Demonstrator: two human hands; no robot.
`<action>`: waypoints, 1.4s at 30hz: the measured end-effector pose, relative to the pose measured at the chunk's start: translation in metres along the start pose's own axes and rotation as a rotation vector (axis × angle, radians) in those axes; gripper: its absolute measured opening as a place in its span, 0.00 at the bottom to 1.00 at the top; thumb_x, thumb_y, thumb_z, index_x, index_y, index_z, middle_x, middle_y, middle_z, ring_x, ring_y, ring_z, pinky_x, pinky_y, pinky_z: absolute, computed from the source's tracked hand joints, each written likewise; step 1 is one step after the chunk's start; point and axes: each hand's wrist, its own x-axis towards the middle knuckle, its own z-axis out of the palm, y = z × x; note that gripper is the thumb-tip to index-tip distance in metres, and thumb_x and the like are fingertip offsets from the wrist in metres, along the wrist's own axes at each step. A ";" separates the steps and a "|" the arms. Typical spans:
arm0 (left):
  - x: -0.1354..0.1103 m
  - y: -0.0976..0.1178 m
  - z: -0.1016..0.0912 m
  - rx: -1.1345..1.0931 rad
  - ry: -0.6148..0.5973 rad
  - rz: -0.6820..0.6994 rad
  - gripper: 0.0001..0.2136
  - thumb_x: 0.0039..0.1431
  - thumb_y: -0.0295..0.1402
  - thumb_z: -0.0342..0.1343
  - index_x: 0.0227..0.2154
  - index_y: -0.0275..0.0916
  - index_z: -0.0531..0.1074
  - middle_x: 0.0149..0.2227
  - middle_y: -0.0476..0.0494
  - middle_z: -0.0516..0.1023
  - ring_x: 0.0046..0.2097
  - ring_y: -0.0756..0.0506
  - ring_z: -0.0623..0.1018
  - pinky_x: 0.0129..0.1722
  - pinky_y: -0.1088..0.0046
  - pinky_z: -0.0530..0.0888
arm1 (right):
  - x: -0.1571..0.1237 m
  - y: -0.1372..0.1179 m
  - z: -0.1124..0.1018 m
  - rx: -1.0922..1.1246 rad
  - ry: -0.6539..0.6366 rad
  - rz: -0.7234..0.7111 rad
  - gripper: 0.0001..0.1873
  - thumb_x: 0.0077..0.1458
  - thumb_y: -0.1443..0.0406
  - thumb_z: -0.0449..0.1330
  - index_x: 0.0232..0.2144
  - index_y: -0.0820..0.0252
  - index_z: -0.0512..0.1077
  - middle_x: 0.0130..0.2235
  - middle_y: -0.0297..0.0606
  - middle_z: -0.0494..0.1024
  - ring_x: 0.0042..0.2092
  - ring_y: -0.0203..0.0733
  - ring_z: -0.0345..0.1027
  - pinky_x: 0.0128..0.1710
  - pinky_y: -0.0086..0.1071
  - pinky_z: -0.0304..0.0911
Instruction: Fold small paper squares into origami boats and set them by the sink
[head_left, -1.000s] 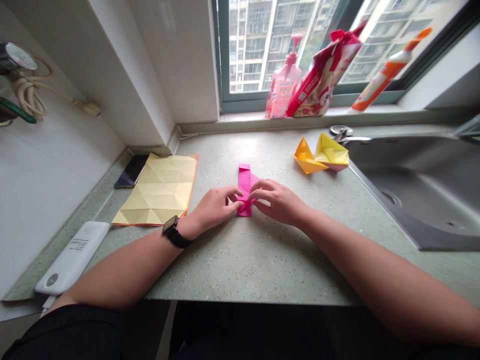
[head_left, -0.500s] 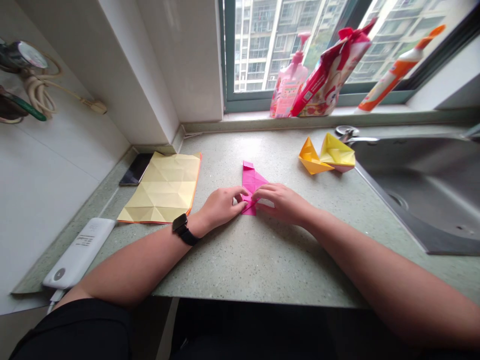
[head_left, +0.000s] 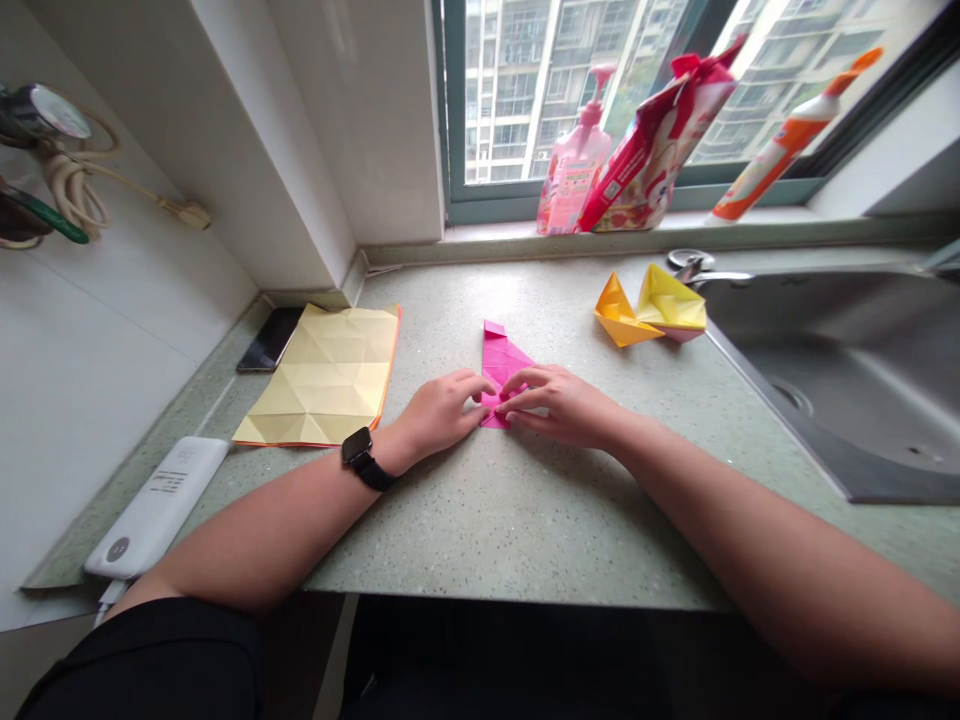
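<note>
"Pink paper (head_left: 501, 362), how far is it folded?"

"It's lying creased into a narrow strip on the counter (head_left: 525, 520), at twelve o'clock, still being worked."

"And the hands?"

"The left hand (head_left: 439, 412) and right hand (head_left: 562, 405) are curling closed, pressing its lower end from both sides. Two folded paper boats (head_left: 649, 310) are sitting at one o'clock, a creased yellow sheet (head_left: 322, 375) at ten."

The left hand (head_left: 439, 413) and right hand (head_left: 559, 406) seem to hide the lower folds of the pink origami paper (head_left: 501, 363).
</note>
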 end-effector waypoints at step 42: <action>-0.007 0.006 -0.028 0.268 -0.277 0.241 0.12 0.67 0.22 0.59 0.42 0.45 0.86 0.48 0.45 0.87 0.45 0.44 0.85 0.45 0.69 0.79 | -0.005 -0.001 -0.014 -0.127 -0.055 0.190 0.08 0.68 0.57 0.69 0.42 0.44 0.89 0.63 0.42 0.81 0.67 0.61 0.70 0.65 0.62 0.70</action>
